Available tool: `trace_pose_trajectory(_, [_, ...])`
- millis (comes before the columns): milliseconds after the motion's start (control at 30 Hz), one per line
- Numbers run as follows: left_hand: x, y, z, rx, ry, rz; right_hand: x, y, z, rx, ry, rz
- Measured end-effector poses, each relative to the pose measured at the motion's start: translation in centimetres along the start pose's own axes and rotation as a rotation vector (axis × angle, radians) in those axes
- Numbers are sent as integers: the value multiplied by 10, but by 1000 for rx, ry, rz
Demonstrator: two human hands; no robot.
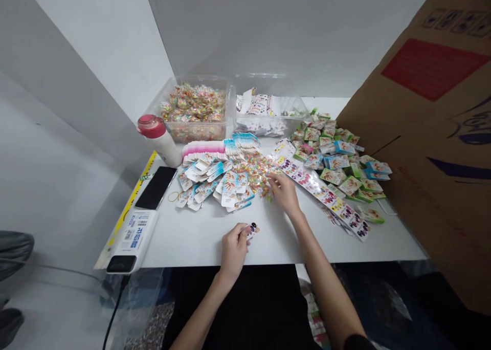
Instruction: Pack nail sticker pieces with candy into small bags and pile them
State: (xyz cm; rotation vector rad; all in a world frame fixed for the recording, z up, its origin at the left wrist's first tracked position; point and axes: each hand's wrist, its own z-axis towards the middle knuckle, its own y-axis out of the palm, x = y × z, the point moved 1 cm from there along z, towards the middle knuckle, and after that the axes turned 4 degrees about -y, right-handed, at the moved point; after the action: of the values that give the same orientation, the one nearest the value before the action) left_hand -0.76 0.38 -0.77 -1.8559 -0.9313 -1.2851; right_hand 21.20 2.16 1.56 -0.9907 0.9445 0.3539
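Observation:
My left hand is closed on a small sticker sheet with dark oval pictures, just above the table's front part. My right hand reaches to the edge of a loose heap of small shiny multicoloured packets. Its fingertips are drawn together at the heap, and what is between them is too small to make out. Left of the heap lie flat blue-and-white printed cards, with a row of pink-edged cards standing behind. Long strips of stickers run diagonally to the right of my right hand.
Two clear plastic bins stand at the back, one with shiny packets, one with sticker sheets. Small green and blue boxes pile up on the right beside a big carton. A bottle, phone and power bank line the left edge.

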Motion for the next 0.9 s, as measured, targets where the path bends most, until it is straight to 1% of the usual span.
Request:
trace_pose_trajectory(100, [-2,1,0,15,-2,8,8,2,20,-22,-44,-67])
trace_pose_trajectory(200, [-2,1,0,28,-6,9,14,5,26,-55,-58,-98])
trace_pose_trajectory(367, [0,1,0,36,-8,-1,23,3,26,-63,-46,-119])
trace_pose_trajectory(567, [-1,2,-1,28,10,-7,28,1,24,-62,-70,-106])
trace_pose_trajectory(700, [-1,2,0,19,-15,-7,29,3,20,-44,-61,-72])
trace_pose_trajectory(800, [4,3,3,4,-31,-9,27,3,18,-21,-58,-66])
trace_pose_trajectory(900, [12,5,12,-13,11,-33,22,5,17,22,-74,-97])
